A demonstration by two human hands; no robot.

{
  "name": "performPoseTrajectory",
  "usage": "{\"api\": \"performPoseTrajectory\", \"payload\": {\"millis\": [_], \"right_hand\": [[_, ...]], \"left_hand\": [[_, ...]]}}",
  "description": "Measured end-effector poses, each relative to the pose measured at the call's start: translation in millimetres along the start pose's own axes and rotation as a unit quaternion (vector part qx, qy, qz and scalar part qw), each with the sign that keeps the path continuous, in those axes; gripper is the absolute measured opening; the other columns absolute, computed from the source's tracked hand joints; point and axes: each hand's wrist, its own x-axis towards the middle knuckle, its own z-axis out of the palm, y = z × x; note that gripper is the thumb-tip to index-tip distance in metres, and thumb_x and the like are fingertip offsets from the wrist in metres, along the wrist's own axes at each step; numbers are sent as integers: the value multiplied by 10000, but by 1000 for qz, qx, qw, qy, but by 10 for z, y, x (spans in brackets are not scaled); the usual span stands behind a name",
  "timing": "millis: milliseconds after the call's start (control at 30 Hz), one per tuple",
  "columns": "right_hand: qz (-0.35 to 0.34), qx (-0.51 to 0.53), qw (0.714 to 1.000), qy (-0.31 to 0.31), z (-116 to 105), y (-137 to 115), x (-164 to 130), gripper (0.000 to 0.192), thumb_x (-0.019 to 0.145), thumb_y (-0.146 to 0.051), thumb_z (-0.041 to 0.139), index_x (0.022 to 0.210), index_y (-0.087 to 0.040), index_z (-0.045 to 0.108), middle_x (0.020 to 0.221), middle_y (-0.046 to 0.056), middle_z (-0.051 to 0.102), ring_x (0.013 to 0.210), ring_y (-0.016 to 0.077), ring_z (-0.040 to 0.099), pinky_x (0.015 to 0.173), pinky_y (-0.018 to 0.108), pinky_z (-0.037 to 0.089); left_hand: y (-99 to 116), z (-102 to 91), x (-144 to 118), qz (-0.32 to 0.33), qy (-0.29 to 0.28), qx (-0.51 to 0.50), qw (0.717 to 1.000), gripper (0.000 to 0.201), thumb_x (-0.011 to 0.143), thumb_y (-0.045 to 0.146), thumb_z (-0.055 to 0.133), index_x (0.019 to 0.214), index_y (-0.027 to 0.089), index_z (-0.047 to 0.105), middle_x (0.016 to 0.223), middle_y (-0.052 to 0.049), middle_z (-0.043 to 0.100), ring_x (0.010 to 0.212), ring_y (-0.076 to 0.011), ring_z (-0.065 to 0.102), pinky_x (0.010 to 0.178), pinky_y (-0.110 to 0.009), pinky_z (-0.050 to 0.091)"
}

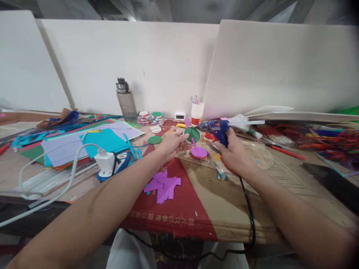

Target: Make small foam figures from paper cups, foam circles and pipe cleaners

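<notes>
Right grip: the right hand is closed around the handle of a blue hot-glue gun, with the nozzle aimed left and a clear glue stick jutting out behind.
Left grip: a round green paper disc on a white rim is pinched at its edge by the fingers of the left hand and held just above the tabletop, tilted toward the nozzle.
Gap: nozzle and disc are near each other; whether they touch cannot be told.
Burn risk: the left fingertips lie close beside the glue point, so they could be scorched by a slip of the nozzle or by running glue.
Drip risk: a pink paper spoon-shaped cutout lies just beneath the disc; it could be spoiled by stray glue strands.
Cord risk: the black power cord runs from under the right hand off the tabletop's front edge; the gun could be jerked off aim if the cord were snagged by a forearm.
Surroundings: purple paper scraps lie nearer the body, coloured paper sheets and a white plug adapter at left, and a grey water bottle well apart at the back wall.
</notes>
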Motion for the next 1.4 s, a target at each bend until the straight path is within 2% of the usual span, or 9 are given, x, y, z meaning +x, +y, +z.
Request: {"api": "performPoseTrajectory", "payload": {"millis": [100,233,433,633,833,1000,1233,1400], "right_hand": [[11,-11,1000,2,1,-8,-1,434,876,-307,516,1290,-184,478,1243,143,623,1115,295,580,996,469,432],[28,-33,999,5,-1,-20,-2,443,874,-324,518,1295,-191,481,1197,144,644,1072,305,597,955,480,452],[21,-42,999,8,5,17,-5,443,878,-335,516,1299,-201,482,1158,134,660,1028,302,616,903,461,480],[35,-45,998,2,2,-1,-13,459,881,-346,527,1310,-189,485,1183,149,656,1065,322,608,928,477,467],[38,-37,999,-10,-2,-25,-20,473,886,-339,526,1333,-193,472,1203,148,656,1077,326,610,938,481,463],[42,-55,997,-18,-1,4,-30,513,890,-334,524,1377,-203,434,1204,150,659,1056,333,621,930,485,463],[38,-80,996,-26,3,4,-41,456,890,-329,522,1324,-199,474,1169,141,677,1033,323,634,886,449,477],[54,-97,994,-18,-9,-41,-49,459,891,-324,518,1328,-193,475,1161,155,678,1006,334,642,834,437,487]], "left_hand": [[-3,0,-11,2,-4,-1,1000,12,837,113,656,839,122,663,727,-43,674,582,-108,631,594,-248,562],[-11,-11,-12,4,-15,-3,1000,76,804,138,708,869,118,674,805,-72,698,594,-112,639,582,-246,561],[-22,-28,6,11,-10,-2,1000,81,792,145,719,855,133,670,763,-49,680,597,-108,630,590,-243,555],[-14,-41,15,28,10,-1,1000,106,796,132,704,894,137,664,847,-50,684,615,-101,625,601,-244,552],[5,-37,19,43,14,-10,999,117,766,121,726,837,149,637,760,-5,658,559,-88,595,603,-249,544],[26,-17,9,50,32,-1,998,87,799,90,672,854,140,626,726,2,639,548,-86,589,595,-242,543],[20,-29,23,70,41,11,997,113,810,122,671,882,143,587,668,23,598,565,-81,599,601,-218,540],[-10,-53,23,82,15,22,996,161,784,165,709,916,147,617,737,16,635,594,-77,607,616,-219,539]]}}
